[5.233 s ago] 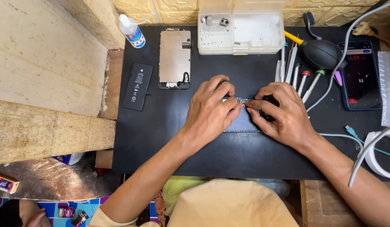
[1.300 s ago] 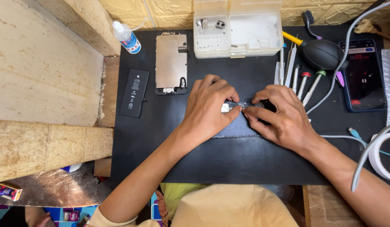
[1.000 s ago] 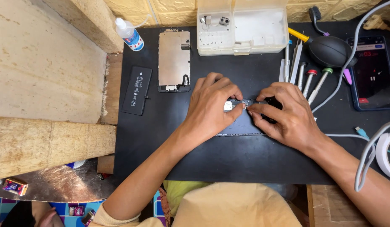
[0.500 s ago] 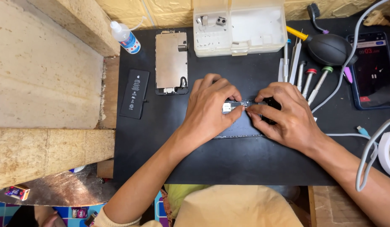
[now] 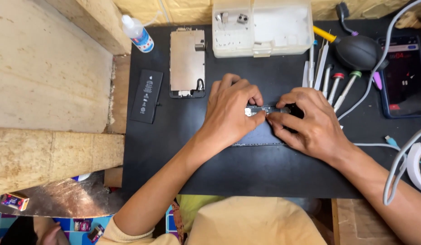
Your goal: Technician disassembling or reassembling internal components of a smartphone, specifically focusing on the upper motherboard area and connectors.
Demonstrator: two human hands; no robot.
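Both hands rest on an opened dark phone body (image 5: 260,136) lying on the black work mat (image 5: 246,172). My left hand (image 5: 231,111) pinches a small silver metal part (image 5: 258,110) at the phone's top edge with thumb and forefinger. My right hand (image 5: 305,120) presses its fingertips on the same part from the right side. Most of the phone body is hidden under the two hands.
A detached screen panel (image 5: 187,61) and a black battery (image 5: 147,96) lie at the left of the mat. A clear parts box (image 5: 262,27), a squeeze bottle (image 5: 138,32), several screwdrivers (image 5: 328,77), a black air blower (image 5: 360,52), a lit phone (image 5: 405,77) and cables (image 5: 396,177) surround them.
Hands stay on the small part with only slight finger shifts. The camera view has drifted a little.
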